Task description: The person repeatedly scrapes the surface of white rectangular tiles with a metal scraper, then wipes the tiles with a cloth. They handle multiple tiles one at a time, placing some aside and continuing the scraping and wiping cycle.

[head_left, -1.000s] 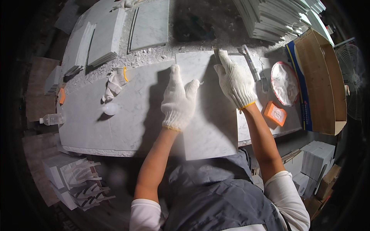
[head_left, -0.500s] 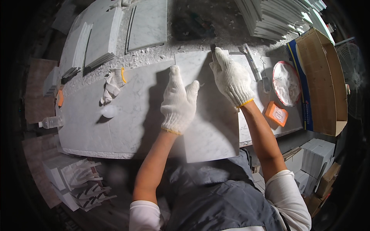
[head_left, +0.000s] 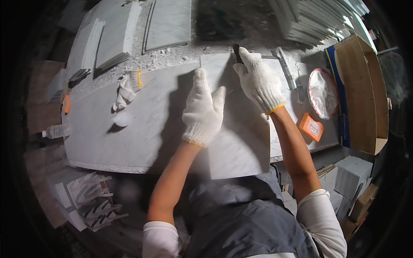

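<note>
In the head view, the tile point(head_left: 241, 155) lies before the person, its near end jutting past the table's edge point(head_left: 109, 169). The gloved left hand point(head_left: 202, 112) lies over the tile's left edge, fingers together, thumb spread wide, holding nothing. The gloved right hand point(head_left: 261, 84) pinches a dark tool point(head_left: 236, 50), perhaps a blade, at the tile's far end. Right of that hand are a pen point(head_left: 285, 69), a bowl point(head_left: 322, 95) and an orange box point(head_left: 311, 127).
</note>
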Motion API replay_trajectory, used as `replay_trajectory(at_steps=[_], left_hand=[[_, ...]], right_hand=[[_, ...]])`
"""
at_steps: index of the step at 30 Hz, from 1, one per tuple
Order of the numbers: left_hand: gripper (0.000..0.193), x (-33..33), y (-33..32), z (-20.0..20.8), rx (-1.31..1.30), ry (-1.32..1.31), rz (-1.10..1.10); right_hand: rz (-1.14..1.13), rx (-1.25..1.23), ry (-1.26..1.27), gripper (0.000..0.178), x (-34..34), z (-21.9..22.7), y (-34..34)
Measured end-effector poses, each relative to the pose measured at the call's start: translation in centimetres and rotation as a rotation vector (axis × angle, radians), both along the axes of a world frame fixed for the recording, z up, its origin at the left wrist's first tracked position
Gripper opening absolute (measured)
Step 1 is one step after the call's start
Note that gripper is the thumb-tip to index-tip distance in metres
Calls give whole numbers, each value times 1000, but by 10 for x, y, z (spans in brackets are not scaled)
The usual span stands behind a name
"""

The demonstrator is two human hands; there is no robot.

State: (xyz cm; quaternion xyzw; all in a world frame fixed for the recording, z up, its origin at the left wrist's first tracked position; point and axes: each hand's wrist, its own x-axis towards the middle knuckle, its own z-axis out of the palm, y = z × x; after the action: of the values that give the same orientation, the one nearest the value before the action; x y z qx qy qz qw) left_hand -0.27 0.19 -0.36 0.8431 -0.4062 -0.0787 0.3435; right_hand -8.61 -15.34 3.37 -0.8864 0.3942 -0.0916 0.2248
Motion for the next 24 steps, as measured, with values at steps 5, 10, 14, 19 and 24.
replay_trajectory(at_steps=[5,10,14,19,24], left_hand=[[74,1,1,-1,-80,-30,26],[71,-1,0,-2,15,-45,54],[71,0,0,-1,30,-42,52],[71,-2,-7,0,153,-589,11],[74,-14,-49,22,525,-795,-687]], right_hand=[[-87,216,-237,45,-23,7,0],[85,61,-87,42,-5,1,2],[85,342,-489,47,-12,-6,1],[-178,655,-702,61,-94,-8,16],[-322,967,-824,72,-156,-14,39]])
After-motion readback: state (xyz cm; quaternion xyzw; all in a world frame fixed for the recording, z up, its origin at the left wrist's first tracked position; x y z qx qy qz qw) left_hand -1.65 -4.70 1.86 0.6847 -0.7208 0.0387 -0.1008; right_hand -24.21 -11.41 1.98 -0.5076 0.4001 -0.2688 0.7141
